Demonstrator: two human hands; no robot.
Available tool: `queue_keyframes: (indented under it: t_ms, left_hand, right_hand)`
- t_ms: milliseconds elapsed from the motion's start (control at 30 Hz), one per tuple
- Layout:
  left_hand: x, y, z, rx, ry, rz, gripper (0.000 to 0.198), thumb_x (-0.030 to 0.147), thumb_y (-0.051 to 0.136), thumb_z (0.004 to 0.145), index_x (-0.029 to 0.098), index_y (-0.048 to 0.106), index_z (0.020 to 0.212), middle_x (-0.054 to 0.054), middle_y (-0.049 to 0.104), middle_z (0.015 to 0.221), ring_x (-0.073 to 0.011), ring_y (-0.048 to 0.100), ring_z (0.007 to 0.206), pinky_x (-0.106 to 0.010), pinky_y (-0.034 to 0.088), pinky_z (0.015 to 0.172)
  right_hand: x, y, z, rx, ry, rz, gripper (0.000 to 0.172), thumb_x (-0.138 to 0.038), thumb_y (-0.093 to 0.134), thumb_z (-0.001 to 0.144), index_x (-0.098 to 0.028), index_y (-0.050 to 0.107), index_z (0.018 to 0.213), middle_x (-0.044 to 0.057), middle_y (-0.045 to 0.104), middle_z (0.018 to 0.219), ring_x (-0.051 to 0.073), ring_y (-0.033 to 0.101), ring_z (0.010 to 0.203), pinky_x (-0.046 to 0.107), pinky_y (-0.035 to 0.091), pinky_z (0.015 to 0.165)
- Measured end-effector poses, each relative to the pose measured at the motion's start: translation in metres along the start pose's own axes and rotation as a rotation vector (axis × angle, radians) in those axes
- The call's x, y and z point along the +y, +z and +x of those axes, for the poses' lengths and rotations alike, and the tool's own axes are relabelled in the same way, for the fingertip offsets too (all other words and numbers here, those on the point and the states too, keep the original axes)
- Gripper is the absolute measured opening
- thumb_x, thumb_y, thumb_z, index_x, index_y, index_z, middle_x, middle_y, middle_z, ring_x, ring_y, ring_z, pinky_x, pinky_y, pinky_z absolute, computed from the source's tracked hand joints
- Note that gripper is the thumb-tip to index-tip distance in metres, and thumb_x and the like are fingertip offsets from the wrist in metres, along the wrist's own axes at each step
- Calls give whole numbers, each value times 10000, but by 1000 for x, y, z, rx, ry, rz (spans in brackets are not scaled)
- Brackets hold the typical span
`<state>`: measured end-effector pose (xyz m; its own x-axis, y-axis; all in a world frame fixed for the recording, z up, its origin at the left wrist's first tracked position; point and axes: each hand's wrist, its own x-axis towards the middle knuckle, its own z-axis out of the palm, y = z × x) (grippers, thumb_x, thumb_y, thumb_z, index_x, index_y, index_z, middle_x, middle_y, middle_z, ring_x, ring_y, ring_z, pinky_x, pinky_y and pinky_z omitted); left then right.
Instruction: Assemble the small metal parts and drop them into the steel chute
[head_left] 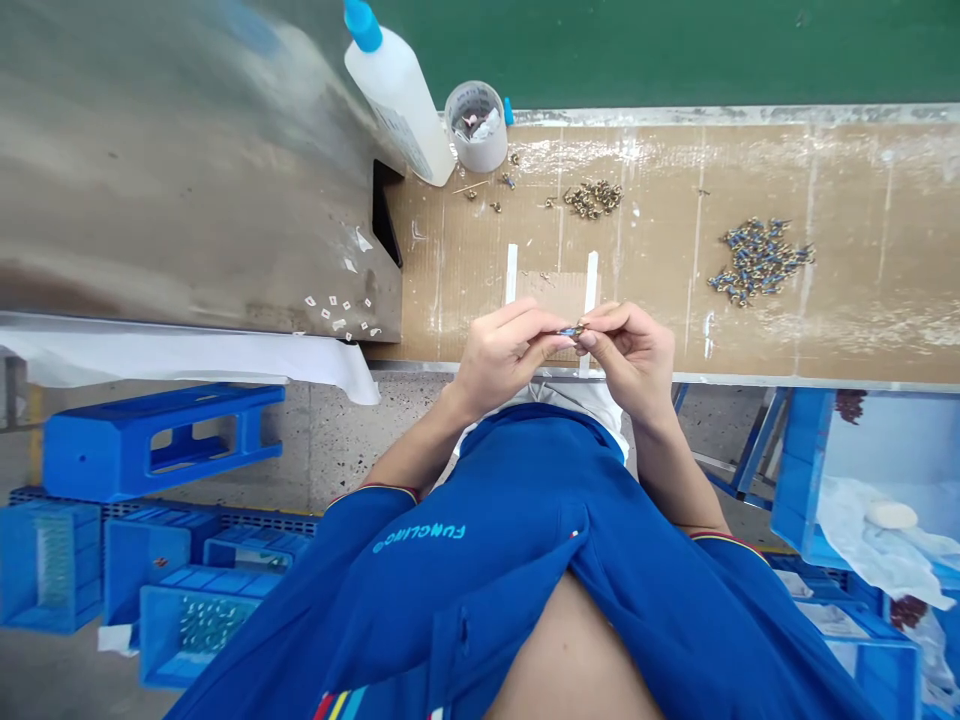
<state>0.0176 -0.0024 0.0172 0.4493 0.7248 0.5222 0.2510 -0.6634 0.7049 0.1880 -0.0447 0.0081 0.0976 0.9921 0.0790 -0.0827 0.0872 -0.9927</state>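
My left hand [504, 352] and my right hand [630, 352] meet at the near edge of the cardboard-covered bench [825, 330]. Both pinch one small metal part with a blue bit [571, 330] between their fingertips. A heap of similar blue-and-metal parts [757, 262] lies on the bench to the right. A smaller heap of brass-coloured parts [594, 197] lies further back, with a few loose ones scattered to its left.
A white squeeze bottle with a blue cap [397, 90] and a small plastic cup [478, 125] stand at the back. A grey metal surface [187, 180] lies at the left. Blue crates [150, 590] and a blue stool [161, 438] sit on the floor; blue bins [862, 470] at right.
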Motion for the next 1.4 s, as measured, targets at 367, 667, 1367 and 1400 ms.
queue_keyframes:
  t_ms: [367,667,1367,1400]
  left_hand:
    - [-4,4,-5,22,91,7,207,305,625,979,169,636,823,-11,602,710,-104,541,630,-229,425,569]
    - [-14,3,-5,-63,213,25,224,295,579,1005,182,630,819,-7,595,693,-108,535,633,-233,418,574]
    - [11,-13,-4,-8,133,-120,126,246,698,933,202,715,1050,-33,705,896,-115,683,797,-224,553,676]
    - [11,-13,-4,-10,131,-121,120,242,690,939,203,714,1050,-35,709,901,-116,686,800,-226,555,673]
  right_hand:
    - [1,-3,-2,-82,-110,-73,269,-445,720,901,-229,612,780,-22,569,733,99,527,603,273,445,561]
    - [-5,-10,-1,-196,-78,-123,342,-496,711,896,-228,576,731,-25,525,675,112,489,584,289,395,549]
    - [-1,-6,-15,-21,-472,-364,141,-351,647,942,-314,629,808,10,689,846,185,627,742,372,518,655]
    - [0,-6,-15,1,-494,-388,142,-344,644,941,-315,628,803,11,693,841,188,631,740,370,517,641]
